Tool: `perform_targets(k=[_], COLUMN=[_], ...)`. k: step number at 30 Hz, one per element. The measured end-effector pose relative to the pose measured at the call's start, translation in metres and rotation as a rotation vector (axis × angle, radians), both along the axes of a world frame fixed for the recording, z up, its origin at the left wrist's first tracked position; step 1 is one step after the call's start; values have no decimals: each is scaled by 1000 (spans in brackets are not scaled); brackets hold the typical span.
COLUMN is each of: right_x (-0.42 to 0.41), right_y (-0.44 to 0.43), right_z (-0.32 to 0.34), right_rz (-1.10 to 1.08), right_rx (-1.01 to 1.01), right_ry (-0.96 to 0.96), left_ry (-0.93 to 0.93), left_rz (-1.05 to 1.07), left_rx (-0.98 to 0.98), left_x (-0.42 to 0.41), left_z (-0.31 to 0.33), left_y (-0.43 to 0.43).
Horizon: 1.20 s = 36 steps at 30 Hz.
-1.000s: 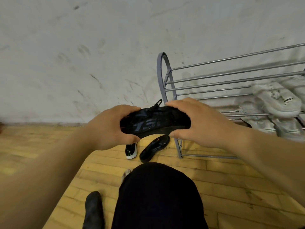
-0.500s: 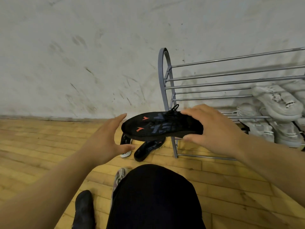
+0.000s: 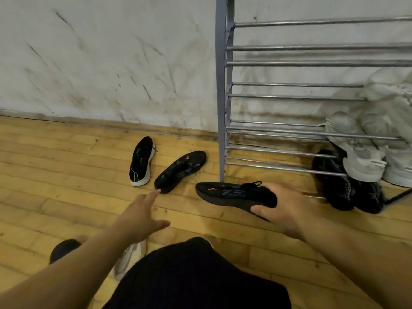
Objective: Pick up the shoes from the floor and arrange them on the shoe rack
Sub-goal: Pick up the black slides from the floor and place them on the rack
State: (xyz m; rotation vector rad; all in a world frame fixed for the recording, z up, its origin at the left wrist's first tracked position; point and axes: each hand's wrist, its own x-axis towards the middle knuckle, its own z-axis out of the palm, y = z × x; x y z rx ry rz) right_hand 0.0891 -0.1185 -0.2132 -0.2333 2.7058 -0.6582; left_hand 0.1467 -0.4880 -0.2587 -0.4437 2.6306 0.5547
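My right hand (image 3: 283, 208) grips the heel end of a black shoe with red and blue marks (image 3: 229, 194), held low just in front of the grey metal shoe rack (image 3: 223, 108). Its matching black shoe (image 3: 180, 171) lies on the wooden floor left of the rack's leg. My left hand (image 3: 140, 214) is spread, its fingertip at that shoe's near end. Farther left lies a black shoe with a white sole and green marks (image 3: 141, 161). On the rack's right side sit pale grey sneakers (image 3: 365, 157) and dark shoes (image 3: 341, 188).
A scuffed white wall (image 3: 111, 63) runs behind the floor and rack. A pale shoe (image 3: 129, 257) and a dark shoe (image 3: 63, 248) lie near my left forearm. My knee in dark cloth (image 3: 196, 273) fills the bottom middle.
My left hand let go of the held shoe and moved down-left to the shoe on the floor. My right hand lowered its shoe toward the rack's base. The view tipped downward.
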Motion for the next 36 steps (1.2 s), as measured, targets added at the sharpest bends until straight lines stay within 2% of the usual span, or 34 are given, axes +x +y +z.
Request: perform_targets(k=[7, 10, 14, 16, 19, 24, 26, 28, 31, 34, 36], right_x=[-17, -19, -16, -16, -16, -2, 8, 18, 26, 22, 14], right_y=[-35, -41, -32, -27, -26, -23, -19, -17, -16, -14, -12], right_z=[-104, -128, -144, -143, -138, -131, -131, -134, -138, -136, -132], right_rz=[-156, -222, -193, -209, -253, -348, -376, -372, -372, -393, -435], right_rx=[-126, -106, -105, -133, -153, -148, -153, -130, -126, -205, -284], right_ry=[-177, -256, -297, -337, -341, -320, -370, -406, -436, -510, -580], left_ry=[-84, -138, -254, -288, -228, -82, -20, 11, -93, -152, -157], left_rz=[-86, -142, -258, -276, -249, -277, -219, -60, 163, 289, 339], left_rx=[-61, -129, -242, -268, -228, -37, 64, 108, 107, 195, 180], left_x=[-74, -107, -129, -134, -129, -64, -32, -14, -14, -29, -42], left_z=[-84, -112, -142, -145, -135, -98, -92, -97, -119, -140, -150], left_y=[-27, -36, -37, -33, -24, 25, 44, 54, 63, 77, 84])
